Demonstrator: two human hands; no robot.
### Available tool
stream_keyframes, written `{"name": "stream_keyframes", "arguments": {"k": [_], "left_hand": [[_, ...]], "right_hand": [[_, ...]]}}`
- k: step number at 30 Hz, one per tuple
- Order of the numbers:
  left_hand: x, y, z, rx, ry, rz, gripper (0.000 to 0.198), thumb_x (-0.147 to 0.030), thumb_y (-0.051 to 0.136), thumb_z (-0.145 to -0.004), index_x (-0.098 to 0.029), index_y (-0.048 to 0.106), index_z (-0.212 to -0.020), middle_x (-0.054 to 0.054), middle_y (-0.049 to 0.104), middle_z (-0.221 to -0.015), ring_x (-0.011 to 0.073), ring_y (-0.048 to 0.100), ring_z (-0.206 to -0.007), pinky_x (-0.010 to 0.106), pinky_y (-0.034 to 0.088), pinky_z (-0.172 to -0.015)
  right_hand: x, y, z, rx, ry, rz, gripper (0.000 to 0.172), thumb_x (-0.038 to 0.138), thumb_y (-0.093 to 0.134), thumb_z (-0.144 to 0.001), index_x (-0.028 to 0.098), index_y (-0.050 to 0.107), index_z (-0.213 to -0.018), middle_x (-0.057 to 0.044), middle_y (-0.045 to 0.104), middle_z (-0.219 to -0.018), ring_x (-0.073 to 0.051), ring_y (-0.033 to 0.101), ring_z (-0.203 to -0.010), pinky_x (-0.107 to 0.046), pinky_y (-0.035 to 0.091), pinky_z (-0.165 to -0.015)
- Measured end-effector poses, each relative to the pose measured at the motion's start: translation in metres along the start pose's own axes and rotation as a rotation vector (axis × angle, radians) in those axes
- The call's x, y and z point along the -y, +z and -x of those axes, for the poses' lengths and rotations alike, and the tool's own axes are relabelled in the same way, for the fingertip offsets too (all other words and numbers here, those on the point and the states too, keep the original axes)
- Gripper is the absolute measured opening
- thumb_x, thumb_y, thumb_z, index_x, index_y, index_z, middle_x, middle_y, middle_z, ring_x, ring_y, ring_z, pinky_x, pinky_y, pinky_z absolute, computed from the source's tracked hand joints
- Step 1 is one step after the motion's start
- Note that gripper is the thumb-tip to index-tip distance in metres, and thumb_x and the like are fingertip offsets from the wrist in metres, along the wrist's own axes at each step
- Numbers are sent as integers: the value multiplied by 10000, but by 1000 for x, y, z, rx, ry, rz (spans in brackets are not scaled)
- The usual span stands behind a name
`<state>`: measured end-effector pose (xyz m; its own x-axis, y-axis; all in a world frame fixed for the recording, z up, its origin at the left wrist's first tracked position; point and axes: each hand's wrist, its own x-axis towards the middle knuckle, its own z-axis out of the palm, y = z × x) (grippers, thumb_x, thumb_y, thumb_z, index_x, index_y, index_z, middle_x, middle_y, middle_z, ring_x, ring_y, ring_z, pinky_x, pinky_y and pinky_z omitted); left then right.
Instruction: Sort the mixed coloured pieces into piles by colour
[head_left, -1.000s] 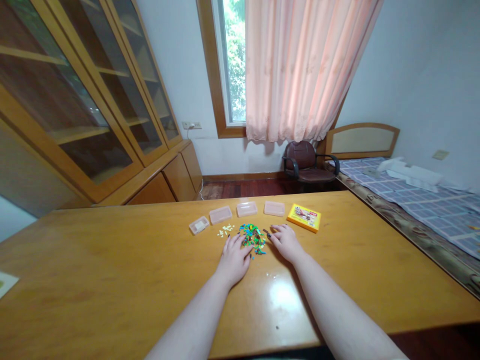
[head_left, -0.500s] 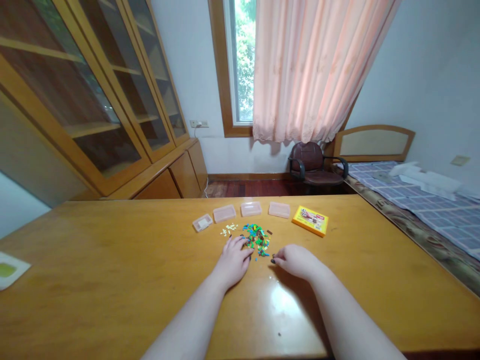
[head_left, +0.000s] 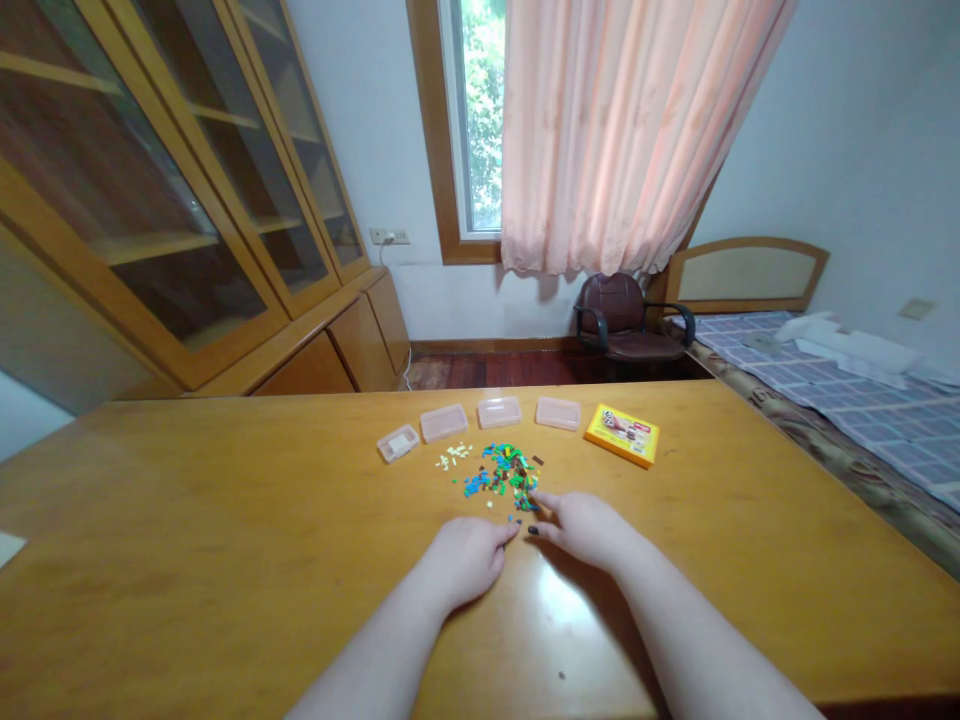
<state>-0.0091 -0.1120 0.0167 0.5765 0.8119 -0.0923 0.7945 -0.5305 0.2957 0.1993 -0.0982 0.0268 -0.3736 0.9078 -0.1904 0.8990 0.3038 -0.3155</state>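
Note:
A pile of small coloured pieces (head_left: pixel 504 472), mostly green, blue and brown, lies on the wooden table (head_left: pixel 225 520). A smaller cluster of pale pieces (head_left: pixel 452 458) sits just left of it. My left hand (head_left: pixel 466 556) rests on the table below the pile, fingers curled together. My right hand (head_left: pixel 583 524) lies beside it, fingertips pinched near the pile's lower edge. What either hand holds is too small to see.
Several small clear plastic boxes (head_left: pixel 499 412) stand in a row behind the pile, with a yellow box (head_left: pixel 622 434) to their right. Beyond the table are a glass-fronted cabinet (head_left: pixel 187 200), a dark chair (head_left: pixel 622 320), a curtained window and a bed (head_left: pixel 840 380).
My left hand has drawn back toward me from the pile, and some blue pieces now lie spread at the pile's lower left. My right hand drew back from the pile's right side and closed into a pinch.

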Motion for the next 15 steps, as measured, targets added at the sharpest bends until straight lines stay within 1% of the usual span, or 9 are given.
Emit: {"name": "stream_keyframes", "arguments": {"k": [3,5,8,11,13,15], "left_hand": [[-6,-1,2,50,-19,-5,412,-233,399,-820,-343,594,-1165,41,710,-978,231,662,-837,345,494,-757],[-9,-3,3,77,-49,-24,419,-227,376,-827,-325,594,-1171,64,710,-971,245,665,-839,361,496,-751],[-13,-4,3,128,-152,-93,459,-186,344,-824,-259,562,-1221,120,709,-934,274,668,-822,388,502,-717],[-15,-2,2,156,-281,-146,492,-173,335,-827,-194,492,-1292,154,706,-899,286,670,-804,392,506,-692],[-13,0,0,154,-336,-163,510,-174,339,-828,-165,450,-1325,163,704,-893,291,669,-806,395,506,-694],[-9,1,-2,141,-344,-176,537,-169,352,-819,-161,410,-1352,160,702,-905,292,666,-817,397,504,-704]], "right_hand": [[-1,2,-1,16,26,-1,490,483,470,-824,267,518,-1261,-117,698,-994,-280,656,-860,-324,444,-683],[0,3,-1,20,45,9,466,458,480,-820,261,538,-1238,-117,700,-980,-278,657,-856,-325,445,-683],[1,0,1,15,75,32,408,434,484,-815,245,595,-1159,-114,703,-960,-277,655,-852,-330,449,-691],[5,-3,7,46,113,49,343,435,473,-817,219,663,-1004,-114,710,-893,-264,661,-790,-314,449,-651],[10,-3,12,85,85,47,316,432,468,-820,218,684,-905,-103,713,-844,-248,662,-745,-295,441,-622],[15,-1,17,115,4,30,307,433,467,-823,231,687,-897,-88,715,-829,-237,662,-734,-283,434,-617]]}}
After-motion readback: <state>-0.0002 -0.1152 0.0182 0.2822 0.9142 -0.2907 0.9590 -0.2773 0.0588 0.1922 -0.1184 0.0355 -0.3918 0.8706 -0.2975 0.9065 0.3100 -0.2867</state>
